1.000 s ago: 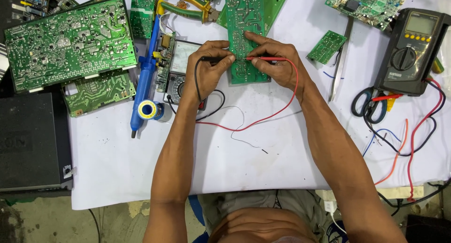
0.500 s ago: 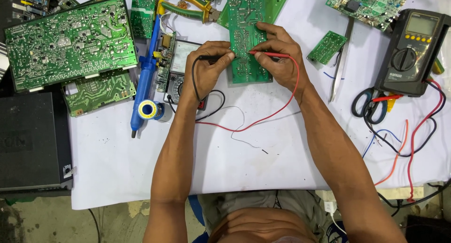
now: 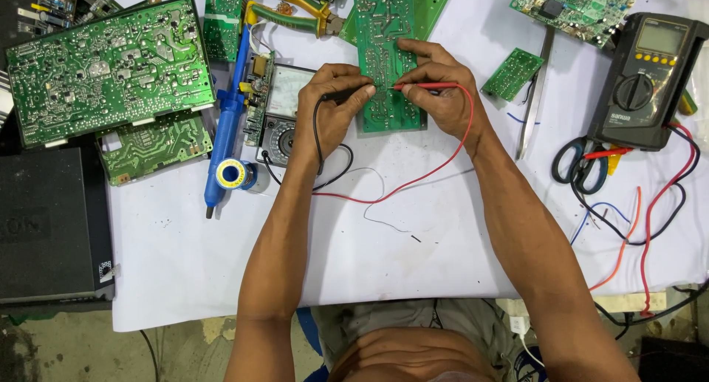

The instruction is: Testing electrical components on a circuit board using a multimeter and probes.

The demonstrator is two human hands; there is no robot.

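The left hand (image 3: 334, 105) is closed around a black probe (image 3: 347, 95), pinching it so its tip points right onto the green circuit board (image 3: 388, 57). The right hand (image 3: 443, 90) is closed on a red probe (image 3: 425, 86), whose tip points left toward the same spot. The 2 tips meet the board close together, near its lower middle, almost nose to nose.

The board lies on the white table (image 3: 413, 264) with its long axis running away from the person, its near end between the 2 hands. Both probes lie across that axis, roughly level with each other. The right hand also rests fingers on the board's right edge, so it is the nearer hand to the board; the left stays just off its left edge.

A black lead and a red lead (image 3: 413, 179) loop back from the probes toward the needle-dial meter (image 3: 284, 112) just left of the left hand. A blue solder sucker (image 3: 227, 123) lies farther left, a dark digital meter (image 3: 646, 79) well to the right.
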